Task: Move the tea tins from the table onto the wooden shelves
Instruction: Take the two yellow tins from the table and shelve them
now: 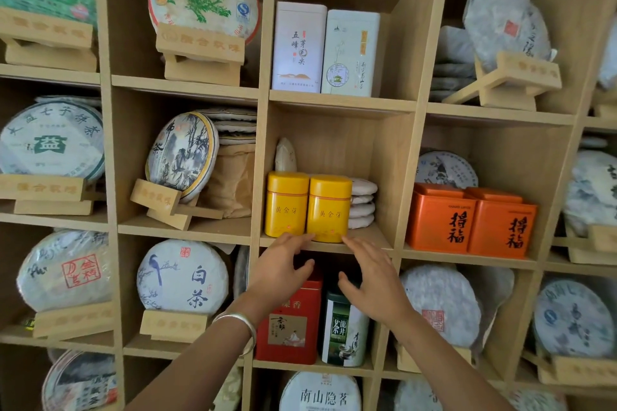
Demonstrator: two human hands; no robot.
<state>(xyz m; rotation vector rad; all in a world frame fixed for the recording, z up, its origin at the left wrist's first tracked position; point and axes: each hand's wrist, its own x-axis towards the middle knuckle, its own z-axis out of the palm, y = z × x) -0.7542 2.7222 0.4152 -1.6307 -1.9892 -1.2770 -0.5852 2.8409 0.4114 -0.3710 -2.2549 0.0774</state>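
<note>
Both hands are reaching up in the lower middle of the frame, fingers spread and holding nothing. The left hand (282, 265), with a silver bangle (238, 322) on its wrist, is touching its fingertips to the shelf edge right under the two yellow tins. The right hand (375, 280) is lying just right of it, its fingertips at the foot of the right yellow tin (329, 208), though whether they are actually touching it cannot be told.

That tin is standing upright at the front of the central compartment of the wooden shelves (337, 100), pressed side by side against the left yellow tin (287, 205). Behind them a stack of white paper-wrapped tea cakes (364, 203) is lying flat.

In the compartment directly below, partly hidden by the hands, a red tin (290, 324) and a green-and-white tin (345, 332) are standing next to each other. Above the centre, two tall white tins (325, 50) are sitting together. To the right of centre, two orange tins (470, 222) are standing in their own compartment. Round wrapped tea cakes on small wooden stands (202, 45) are filling the compartments along the left and right of the frame.
</note>
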